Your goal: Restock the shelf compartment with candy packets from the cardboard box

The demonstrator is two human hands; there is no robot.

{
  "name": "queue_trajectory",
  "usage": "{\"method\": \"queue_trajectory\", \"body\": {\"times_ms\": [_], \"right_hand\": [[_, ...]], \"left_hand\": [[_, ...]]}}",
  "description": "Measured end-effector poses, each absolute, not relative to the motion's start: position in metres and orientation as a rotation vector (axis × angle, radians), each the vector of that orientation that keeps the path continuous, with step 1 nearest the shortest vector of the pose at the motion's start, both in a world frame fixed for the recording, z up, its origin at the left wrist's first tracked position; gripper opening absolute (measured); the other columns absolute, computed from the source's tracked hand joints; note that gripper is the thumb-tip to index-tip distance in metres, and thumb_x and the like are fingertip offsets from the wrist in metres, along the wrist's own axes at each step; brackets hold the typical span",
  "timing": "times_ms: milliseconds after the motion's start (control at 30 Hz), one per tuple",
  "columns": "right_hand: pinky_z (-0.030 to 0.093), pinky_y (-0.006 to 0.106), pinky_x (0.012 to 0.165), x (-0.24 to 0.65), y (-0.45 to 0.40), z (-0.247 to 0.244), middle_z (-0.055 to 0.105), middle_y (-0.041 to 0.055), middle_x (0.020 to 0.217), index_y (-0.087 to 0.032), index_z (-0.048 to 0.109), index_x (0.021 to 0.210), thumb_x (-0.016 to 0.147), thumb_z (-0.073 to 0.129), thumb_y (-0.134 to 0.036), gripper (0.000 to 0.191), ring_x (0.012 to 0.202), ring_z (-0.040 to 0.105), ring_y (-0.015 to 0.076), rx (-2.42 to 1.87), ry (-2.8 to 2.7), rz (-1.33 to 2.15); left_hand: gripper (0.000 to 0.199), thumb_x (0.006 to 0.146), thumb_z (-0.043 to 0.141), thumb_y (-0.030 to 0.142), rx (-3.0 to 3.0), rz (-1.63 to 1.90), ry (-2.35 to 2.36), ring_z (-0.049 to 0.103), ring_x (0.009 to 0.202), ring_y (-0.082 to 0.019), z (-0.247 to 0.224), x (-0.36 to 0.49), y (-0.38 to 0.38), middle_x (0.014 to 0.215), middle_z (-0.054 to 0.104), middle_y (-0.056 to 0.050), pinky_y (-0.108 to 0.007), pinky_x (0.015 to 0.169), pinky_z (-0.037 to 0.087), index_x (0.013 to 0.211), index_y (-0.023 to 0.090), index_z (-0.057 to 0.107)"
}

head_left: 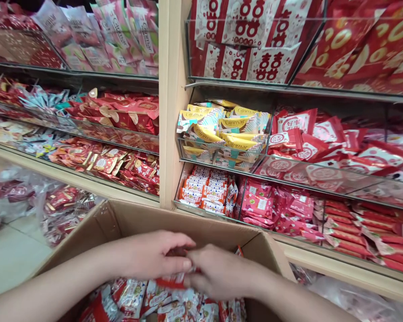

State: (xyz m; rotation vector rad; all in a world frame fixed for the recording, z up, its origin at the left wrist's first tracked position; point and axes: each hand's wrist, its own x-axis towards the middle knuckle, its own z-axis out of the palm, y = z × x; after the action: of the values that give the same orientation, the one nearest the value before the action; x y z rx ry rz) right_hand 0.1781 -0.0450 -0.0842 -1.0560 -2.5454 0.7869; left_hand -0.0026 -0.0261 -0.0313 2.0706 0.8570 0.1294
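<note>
Both my hands are over an open cardboard box (pixel 134 219) holding many small red-and-white wrapped packets (pixel 174 308). My left hand (pixel 157 254) curls in from the left, thumb and fingers bent around red wrapping. From the right, my right hand (pixel 218 270) meets it, its fingers closed at the same spot. Between and just under the fingers shows a red packet (pixel 170 281), largely covered by the hands. Motion blurs the fingertips a little. Similar red-and-white packets (pixel 208 190) stand in neat stacks in the low shelf bin beyond the box.
Yellow-and-white packets (pixel 235 123) fill the bin above, with red packets (pixel 305 134) to their right. Pink packets (pixel 258 203) lie beside the stacked ones. A wooden upright (pixel 169 103) divides the shelves. Clear plastic bags of packets (pixel 62 210) sit on the floor at left.
</note>
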Motion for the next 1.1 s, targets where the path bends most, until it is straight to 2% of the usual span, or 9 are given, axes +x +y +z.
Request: {"method": "queue_trajectory", "body": {"times_ms": [67,167,233,467,567,767,900,1000,1100], "right_hand": [[0.040,0.022,0.057,0.186,-0.038,-0.067,0.059,0.0012,0.071,-0.016,0.056,0.076,0.080,0.050,-0.025,0.012,0.064,0.055,0.0122,-1.132,-2.386,0.767],[0.038,0.019,0.048,0.193,-0.031,-0.059,0.050,-0.0027,0.065,-0.017,0.046,0.073,0.083,0.046,-0.030,0.017,0.055,0.054,0.0097,-1.187,-2.073,1.011],[0.037,0.017,0.042,0.194,-0.029,-0.060,0.046,-0.0041,0.064,-0.017,0.042,0.072,0.085,0.042,-0.035,0.022,0.047,0.053,0.0078,-1.163,-1.908,1.164],[0.038,0.017,0.040,0.189,-0.028,-0.062,0.048,-0.0041,0.058,-0.018,0.044,0.074,0.084,0.043,-0.047,0.031,0.044,0.049,0.0071,-1.029,-1.636,1.299],[0.042,0.020,0.044,0.188,-0.028,-0.060,0.048,-0.0034,0.065,-0.018,0.046,0.083,0.080,0.048,-0.049,0.031,0.050,0.049,0.0083,-0.970,-1.604,1.334],[0.033,0.019,0.052,0.189,-0.029,-0.061,0.039,-0.0037,0.059,-0.016,0.048,0.066,0.083,0.046,-0.042,0.031,0.056,0.037,0.0078,-0.988,-1.746,0.899],[0.031,0.020,0.050,0.188,-0.034,-0.061,0.038,-0.0033,0.058,-0.016,0.049,0.065,0.083,0.046,-0.040,0.031,0.055,0.036,0.0083,-0.998,-1.703,0.826],[0.031,0.020,0.048,0.189,-0.036,-0.059,0.039,-0.0027,0.056,-0.016,0.049,0.063,0.084,0.044,-0.039,0.031,0.054,0.037,0.0087,-1.044,-1.641,0.657],[0.033,0.021,0.049,0.194,-0.034,-0.057,0.042,-0.0022,0.055,-0.017,0.049,0.063,0.086,0.043,-0.033,0.029,0.052,0.038,0.0089,-1.097,-1.639,0.301]], "left_hand": [[0.038,0.077,0.054,0.033,1.949,0.223,0.834,0.059,0.085,-0.017,-0.029,-0.002,-0.019,0.094,0.065,-0.003,-0.024,0.070,0.044,0.112,0.019,0.053],[0.041,0.072,0.061,0.033,1.828,0.430,0.971,0.055,0.061,-0.011,-0.033,-0.002,-0.010,0.067,0.059,0.004,-0.020,0.055,0.040,0.109,0.017,0.053],[0.041,0.069,0.064,0.032,1.724,0.586,1.029,0.051,0.054,-0.009,-0.036,-0.001,-0.008,0.059,0.054,0.008,-0.019,0.052,0.038,0.105,0.016,0.053],[0.049,0.063,0.072,0.028,1.293,0.863,0.995,0.063,0.065,-0.013,-0.021,0.013,-0.020,0.078,0.069,-0.001,-0.025,0.062,0.048,0.106,0.017,0.051],[0.049,0.063,0.072,0.029,1.316,0.912,1.035,0.062,0.060,-0.012,-0.019,0.014,-0.022,0.072,0.069,0.001,-0.023,0.058,0.048,0.105,0.017,0.052],[0.038,0.066,0.068,0.033,1.515,0.838,1.057,0.057,0.056,-0.010,-0.022,0.011,-0.022,0.068,0.067,0.002,-0.021,0.054,0.044,0.098,0.017,0.057],[0.031,0.067,0.064,0.041,1.492,0.843,1.087,0.056,0.056,-0.011,-0.021,0.013,-0.025,0.063,0.064,0.003,-0.023,0.054,0.042,0.085,0.016,0.061],[0.040,0.070,0.062,0.041,1.445,0.943,1.056,0.059,0.066,-0.014,-0.021,0.014,-0.026,0.074,0.065,0.000,-0.025,0.059,0.045,0.101,0.017,0.055],[0.055,0.073,0.061,0.041,1.407,1.025,1.122,0.061,0.072,-0.016,-0.021,0.014,-0.028,0.088,0.063,-0.003,-0.029,0.064,0.048,0.118,0.019,0.040]]}}
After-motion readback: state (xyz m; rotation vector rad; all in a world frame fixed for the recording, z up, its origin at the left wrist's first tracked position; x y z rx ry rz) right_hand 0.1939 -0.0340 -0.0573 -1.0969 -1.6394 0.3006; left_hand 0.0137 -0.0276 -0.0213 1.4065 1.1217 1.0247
